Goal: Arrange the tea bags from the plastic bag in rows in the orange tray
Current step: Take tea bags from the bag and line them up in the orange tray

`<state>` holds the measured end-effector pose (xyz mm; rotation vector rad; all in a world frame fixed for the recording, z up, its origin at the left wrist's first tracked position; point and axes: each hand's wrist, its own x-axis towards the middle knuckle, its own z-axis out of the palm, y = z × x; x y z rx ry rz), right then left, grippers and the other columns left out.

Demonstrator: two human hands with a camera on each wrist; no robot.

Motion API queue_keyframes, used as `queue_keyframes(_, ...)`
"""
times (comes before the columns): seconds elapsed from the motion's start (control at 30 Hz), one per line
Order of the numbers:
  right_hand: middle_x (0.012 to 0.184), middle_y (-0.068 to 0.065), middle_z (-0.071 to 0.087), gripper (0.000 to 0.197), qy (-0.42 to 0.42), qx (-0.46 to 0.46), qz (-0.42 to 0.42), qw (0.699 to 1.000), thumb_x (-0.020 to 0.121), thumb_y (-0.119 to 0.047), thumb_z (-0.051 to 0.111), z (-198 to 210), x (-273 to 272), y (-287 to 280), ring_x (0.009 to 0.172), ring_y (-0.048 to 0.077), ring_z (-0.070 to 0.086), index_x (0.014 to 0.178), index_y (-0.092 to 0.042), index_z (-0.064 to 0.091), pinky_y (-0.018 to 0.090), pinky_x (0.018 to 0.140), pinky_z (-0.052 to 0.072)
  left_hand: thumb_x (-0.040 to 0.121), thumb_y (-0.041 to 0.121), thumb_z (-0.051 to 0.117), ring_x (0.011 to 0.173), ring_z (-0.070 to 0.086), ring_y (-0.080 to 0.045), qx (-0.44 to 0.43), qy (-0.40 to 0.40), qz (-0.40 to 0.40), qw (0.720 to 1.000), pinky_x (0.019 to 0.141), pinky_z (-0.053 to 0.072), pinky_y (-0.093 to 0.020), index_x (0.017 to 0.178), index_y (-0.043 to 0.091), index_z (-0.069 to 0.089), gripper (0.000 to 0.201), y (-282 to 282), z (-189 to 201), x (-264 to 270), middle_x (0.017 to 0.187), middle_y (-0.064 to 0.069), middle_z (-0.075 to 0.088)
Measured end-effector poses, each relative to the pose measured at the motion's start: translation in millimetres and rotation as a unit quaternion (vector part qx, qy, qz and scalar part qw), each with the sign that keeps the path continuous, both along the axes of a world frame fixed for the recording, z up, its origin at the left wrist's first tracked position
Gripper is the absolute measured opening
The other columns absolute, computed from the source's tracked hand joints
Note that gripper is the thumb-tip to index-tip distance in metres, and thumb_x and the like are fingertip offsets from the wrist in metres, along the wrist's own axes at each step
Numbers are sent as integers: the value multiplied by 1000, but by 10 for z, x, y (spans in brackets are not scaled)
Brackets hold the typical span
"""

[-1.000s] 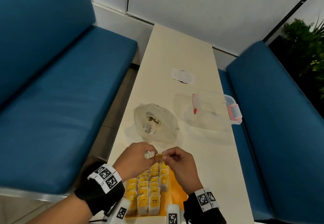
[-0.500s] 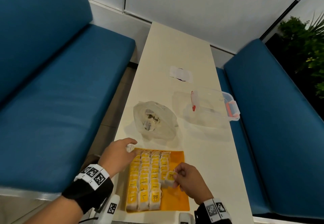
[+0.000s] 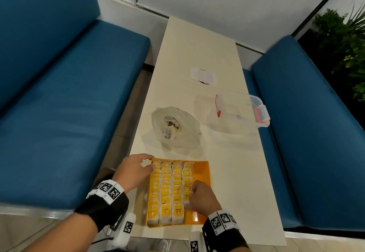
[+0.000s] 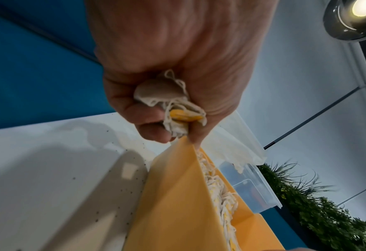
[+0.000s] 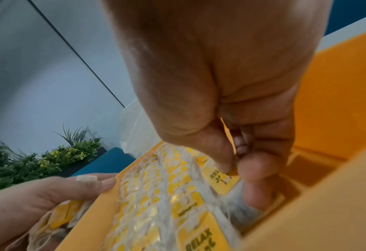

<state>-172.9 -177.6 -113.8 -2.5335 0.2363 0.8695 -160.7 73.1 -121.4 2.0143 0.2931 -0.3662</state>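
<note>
The orange tray (image 3: 203, 172) lies at the near end of the table, with tea bags (image 3: 167, 188) with yellow tags standing in several rows. My right hand (image 3: 190, 194) pinches one tea bag (image 3: 187, 196) by its tag (image 5: 222, 180) at the near end of the rightmost row. At the tray's far left corner my left hand (image 3: 147, 165) rests, gripping a small bunch of tea bags (image 4: 173, 108). The plastic bag (image 3: 175, 127) lies open just beyond the tray with a few tea bags inside.
A clear plastic box (image 3: 241, 109) with red latches sits at the right table edge, with a white paper (image 3: 203, 76) farther back. Blue benches (image 3: 59, 113) flank the narrow table on both sides. The tray's right strip is bare.
The hands were together above the tray's far edge. They parted: the right hand came down and nearer with one tea bag into the rightmost row, and the left hand went to the tray's far left corner.
</note>
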Motion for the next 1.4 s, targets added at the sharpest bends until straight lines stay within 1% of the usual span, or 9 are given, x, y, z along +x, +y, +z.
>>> queue_keyframes(0.2, 79, -9, 49, 28, -31, 5, -23, 999, 86, -4, 53, -74, -32, 24, 68, 4, 46, 73, -24, 40, 14, 52, 34, 92, 29, 73, 94, 69, -8, -9, 4, 4, 1000, 91, 58, -37, 103, 39, 75, 15, -1, 37, -12, 96, 18, 73)
queue_keyframes(0.33, 80, -6, 52, 28, -46, 11, -40, 998, 86, -3, 56, -86, -32, 43, 70, 9, 51, 75, -25, 41, 17, 54, 40, 93, 27, 73, 95, 68, -8, -13, 7, 3, 1000, 92, 57, -37, 112, 29, 76, 20, 8, 45, -13, 98, 16, 73)
queue_keyframes(0.5, 85, -1, 57, 28, -57, 15, -50, 997, 84, -3, 57, -103, -35, 75, 77, 18, 60, 77, -26, 42, 29, 64, 52, 93, 27, 72, 97, 68, -9, -10, -1, -4, 1000, 94, 56, -37, 108, 37, 75, 17, 2, 68, -9, 94, 21, 71)
queue_keyframes(0.63, 91, 2, 60, 18, -57, 18, -66, 996, 84, -5, 58, -51, -53, 68, 82, 19, 64, 88, -19, 47, 35, 71, 57, 91, 34, 75, 111, 63, -11, 2, 11, -6, 1000, 100, 51, -32, 124, 32, 70, 34, 32, 50, -18, 120, 11, 70)
queue_keyframes(0.73, 97, 1, 63, 17, -78, 14, -63, 995, 88, -10, 61, 71, -20, 39, 84, 15, 63, 101, -16, 52, 29, 69, 54, 83, 44, 81, 100, 66, -11, -36, -16, 41, 998, 84, 57, -32, 111, 31, 75, 31, 76, 98, 2, 106, 14, 71)
queue_keyframes(0.83, 99, -2, 63, 19, -152, 47, -34, 987, 90, -16, 65, 307, 46, 99, 81, 6, 59, 104, -23, 54, 12, 63, 42, 87, 50, 75, 70, 66, -16, -177, 33, 89, 980, 52, 48, -25, 92, 22, 77, 29, 39, 301, 19, 79, 2, 73)
queue_keyframes(0.93, 97, -7, 62, 18, -205, 143, 6, 968, 88, -18, 70, 575, 78, 269, 78, 4, 60, 99, -27, 60, 11, 67, 47, 92, 59, 64, 69, 65, -21, -321, 163, 85, 929, 57, 44, -28, 102, 14, 74, 48, -57, 464, 20, 83, -14, 70)
queue_keyframes(1.07, 99, -12, 63, 23, -208, 242, 34, 947, 84, -20, 74, 762, 75, 468, 76, 4, 60, 97, -36, 63, 14, 70, 49, 94, 61, 57, 74, 69, -24, -397, 233, 97, 882, 63, 46, -30, 105, 14, 74, 51, -173, 476, 35, 91, -14, 72)
queue_keyframes(1.4, 103, -10, 61, 26, -162, 247, -29, 955, 84, -30, 75, 619, 141, 425, 79, 5, 57, 99, -47, 63, 20, 74, 50, 101, 47, 51, 88, 74, -32, -425, 245, 68, 868, 65, 56, -32, 115, 13, 69, 40, -333, 496, 39, 102, -17, 76)
